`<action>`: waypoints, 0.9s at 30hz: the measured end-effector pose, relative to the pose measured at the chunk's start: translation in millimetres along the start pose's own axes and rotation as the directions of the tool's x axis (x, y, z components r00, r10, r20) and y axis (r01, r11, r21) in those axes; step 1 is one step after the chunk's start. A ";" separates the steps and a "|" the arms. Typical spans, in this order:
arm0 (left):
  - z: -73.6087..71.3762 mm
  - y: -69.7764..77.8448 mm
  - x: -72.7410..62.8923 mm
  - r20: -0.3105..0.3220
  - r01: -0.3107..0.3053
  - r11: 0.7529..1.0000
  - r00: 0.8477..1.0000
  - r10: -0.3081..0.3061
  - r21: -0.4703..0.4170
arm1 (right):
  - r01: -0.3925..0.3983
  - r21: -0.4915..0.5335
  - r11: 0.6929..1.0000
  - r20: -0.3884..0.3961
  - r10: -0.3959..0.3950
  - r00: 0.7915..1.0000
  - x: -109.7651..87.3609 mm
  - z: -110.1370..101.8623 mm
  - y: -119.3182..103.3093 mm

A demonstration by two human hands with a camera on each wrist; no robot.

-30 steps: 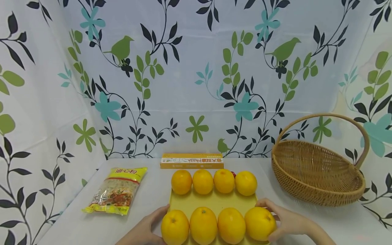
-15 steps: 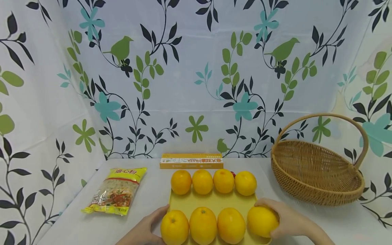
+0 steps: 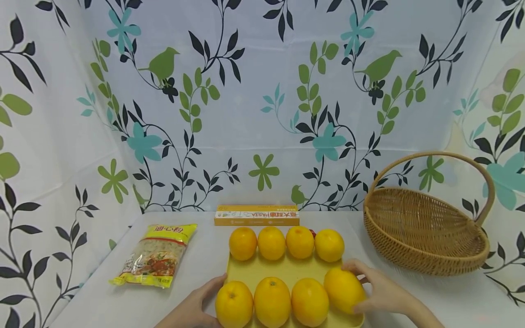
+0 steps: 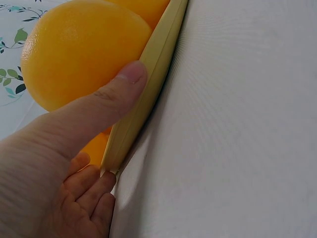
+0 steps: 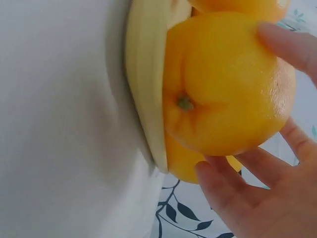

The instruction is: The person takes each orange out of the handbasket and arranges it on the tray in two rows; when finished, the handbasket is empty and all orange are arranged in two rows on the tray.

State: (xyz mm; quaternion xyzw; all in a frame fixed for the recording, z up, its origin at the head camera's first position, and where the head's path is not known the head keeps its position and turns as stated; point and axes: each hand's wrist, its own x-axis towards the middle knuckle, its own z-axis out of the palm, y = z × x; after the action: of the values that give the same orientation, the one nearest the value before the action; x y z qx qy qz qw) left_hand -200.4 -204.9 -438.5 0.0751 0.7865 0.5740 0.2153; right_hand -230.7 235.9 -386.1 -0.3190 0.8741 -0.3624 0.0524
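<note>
A yellow tray carries two rows of oranges, one along its far edge and one along its near edge. My right hand holds the rightmost orange of the near row. In the right wrist view, the thumb lies on one side of that orange and the fingers on the other; its stem end faces the camera. At the tray's left side, my left hand grips the edge beside the leftmost near orange. The left wrist view has the thumb on the tray wall and curled fingertips at its corner.
Behind the tray lies a yellow pasta box, with a small red thing partly hidden behind the far oranges. A bag of noodles lies to the left. A wicker basket with a tall handle stands at the right. A patterned curtain hangs behind.
The rightmost near orange went slightly right, then left and a little away from me, with my right hand moving along. My left hand and the tray look unmoved.
</note>
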 end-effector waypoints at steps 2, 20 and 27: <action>-0.2 0.1 0.3 0.003 -0.004 1.000 1.000 0.004 0.001 | -0.013 0.007 1.000 -0.005 0.013 1.000 -0.1 0.1 -1.5; -1.8 -2.4 1.7 0.009 -0.015 1.000 1.000 0.015 0.004 | -0.053 0.202 0.978 0.214 0.009 0.977 -4.7 -9.0 -1.3; -2.2 -0.1 0.9 0.006 -0.007 1.000 1.000 0.007 0.007 | -0.091 0.298 0.950 0.277 0.005 0.961 -4.6 -7.3 6.7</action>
State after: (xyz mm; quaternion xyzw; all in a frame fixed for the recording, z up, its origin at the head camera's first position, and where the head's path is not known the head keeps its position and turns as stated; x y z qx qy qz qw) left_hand -202.1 -206.5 -438.2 0.0806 0.7875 0.5718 0.2154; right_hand -232.9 246.6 -385.9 -0.3323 0.7989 -0.4453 0.2303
